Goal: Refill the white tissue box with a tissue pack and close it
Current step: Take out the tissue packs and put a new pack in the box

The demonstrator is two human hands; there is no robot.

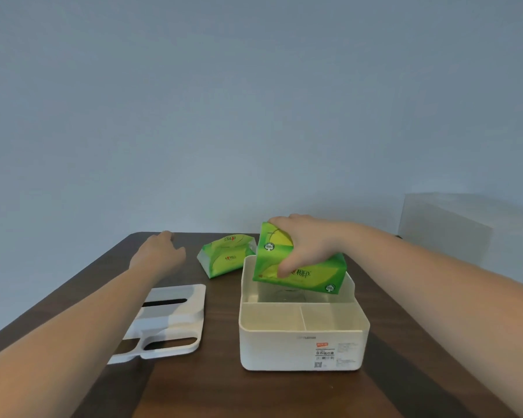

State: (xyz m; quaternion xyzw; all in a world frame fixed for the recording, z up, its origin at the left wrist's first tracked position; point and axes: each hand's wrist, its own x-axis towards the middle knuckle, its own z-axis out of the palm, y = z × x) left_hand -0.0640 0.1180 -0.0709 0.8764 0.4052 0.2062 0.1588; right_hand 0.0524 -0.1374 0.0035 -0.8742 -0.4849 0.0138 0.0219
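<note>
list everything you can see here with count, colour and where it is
tissue box: 1, white, open, near right of the table, two small front compartments and a large back one
lid: 1, white with slots, flat on the table left of the box, partly under the left forearm
held tissue pack: 1, green and yellow, tilted over the box's back compartment
spare tissue pack: 1, green and yellow, on the table behind the box to the left
table: 1, dark brown wood
pale box shape: 1, whitish, far right by the wall
left hand: 1, over the far left of the table, holding nothing
right hand: 1, gripping the held pack from above
</note>
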